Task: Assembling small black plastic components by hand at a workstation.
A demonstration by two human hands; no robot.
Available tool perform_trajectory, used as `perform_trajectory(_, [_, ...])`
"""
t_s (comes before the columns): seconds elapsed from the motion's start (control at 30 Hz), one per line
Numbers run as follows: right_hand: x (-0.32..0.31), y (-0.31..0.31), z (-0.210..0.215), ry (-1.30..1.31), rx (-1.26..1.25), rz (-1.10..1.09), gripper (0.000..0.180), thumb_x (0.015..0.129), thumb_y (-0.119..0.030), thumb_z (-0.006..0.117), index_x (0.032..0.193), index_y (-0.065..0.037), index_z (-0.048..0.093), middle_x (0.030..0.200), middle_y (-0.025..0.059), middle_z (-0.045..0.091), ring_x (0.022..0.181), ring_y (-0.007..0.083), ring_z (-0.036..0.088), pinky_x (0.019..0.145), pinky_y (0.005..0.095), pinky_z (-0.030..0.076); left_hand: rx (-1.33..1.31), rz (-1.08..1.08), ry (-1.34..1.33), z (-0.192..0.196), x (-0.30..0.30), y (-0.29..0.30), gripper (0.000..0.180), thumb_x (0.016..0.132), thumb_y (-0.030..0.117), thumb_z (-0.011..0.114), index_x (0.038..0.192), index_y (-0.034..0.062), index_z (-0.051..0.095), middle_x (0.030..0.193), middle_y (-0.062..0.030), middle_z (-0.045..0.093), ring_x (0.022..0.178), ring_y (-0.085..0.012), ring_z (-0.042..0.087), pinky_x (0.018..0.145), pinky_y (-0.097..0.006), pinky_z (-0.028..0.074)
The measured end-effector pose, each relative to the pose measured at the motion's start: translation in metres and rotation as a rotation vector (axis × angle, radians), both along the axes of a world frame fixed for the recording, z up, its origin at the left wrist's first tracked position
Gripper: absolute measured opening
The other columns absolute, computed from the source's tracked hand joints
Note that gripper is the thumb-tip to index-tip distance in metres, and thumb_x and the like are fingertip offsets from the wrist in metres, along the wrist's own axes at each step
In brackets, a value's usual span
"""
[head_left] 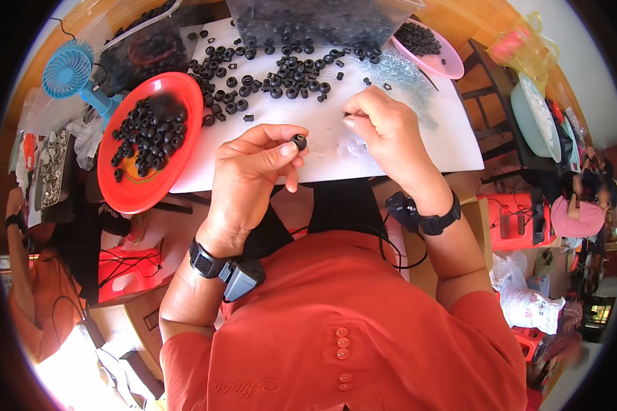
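Between the thumb and fingers of my left hand (250, 164) is a black ball-shaped plastic piece (299, 142), its ringed hole facing up. To its right and a little higher, my right hand (391, 130) is pinched closed over the white table (452, 147). A tiny dark bit shows at its fingertips, too small to name. Loose black ball-shaped pieces (291, 79) and a few small black plugs lie beyond my hands. A heap of small shiny, clear-looking bits, perhaps springs (404, 75), is spread past my right hand.
Left of my hands, a red plate (190, 103) holds more black balls. A clear bin (315, 24) of black pieces stands at the back. A pink bowl (449, 61) of small black plugs sits back right. A blue fan (68, 68) stands far left. Other people sit at both sides.
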State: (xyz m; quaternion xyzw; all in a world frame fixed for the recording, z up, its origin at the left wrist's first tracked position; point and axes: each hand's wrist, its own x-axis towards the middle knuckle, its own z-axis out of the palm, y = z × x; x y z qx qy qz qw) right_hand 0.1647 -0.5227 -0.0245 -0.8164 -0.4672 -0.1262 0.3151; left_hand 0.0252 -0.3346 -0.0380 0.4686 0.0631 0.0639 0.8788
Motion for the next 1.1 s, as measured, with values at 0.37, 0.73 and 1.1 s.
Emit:
perform_trajectory(0.37, [-0.033,0.031,0.009,0.295,0.366,0.255,0.008,0.088,0.003,0.069,0.091,-0.001,0.063,0.083,0.0088,0.063,0.070,0.0211,0.066,0.061,0.0319,0.051,0.021,0.035,0.054,0.001,0.003,-0.004,0.019,0.098,0.002,0.061,0.115,-0.0073,0.065,0.093,-0.0125,0.069,0.077,-0.0143,0.064,0.055,-0.025,0.052])
perform_trajectory(0.73, [-0.049,0.040,-0.010,0.416,0.506,0.230,0.004,0.092,0.003,0.066,0.092,0.001,0.063,0.084,0.0104,0.064,0.070,0.0212,0.068,0.061,0.0297,0.053,0.016,0.129,0.062,-0.001,0.001,-0.011,0.017,0.096,-0.001,0.065,0.111,-0.0070,0.065,0.089,-0.0114,0.070,0.071,-0.0129,0.063,0.051,-0.023,0.050])
perform_trajectory(1.1, [-0.044,0.025,-0.001,0.095,0.311,0.221,0.009,0.090,0.006,0.064,0.098,0.001,0.065,0.085,0.0105,0.061,0.071,0.0217,0.062,0.063,0.0303,0.049,0.095,0.154,0.093,0.003,0.000,-0.016,0.014,0.094,0.000,0.067,0.106,-0.0052,0.068,0.086,-0.0077,0.068,0.068,-0.0107,0.061,0.049,-0.022,0.047])
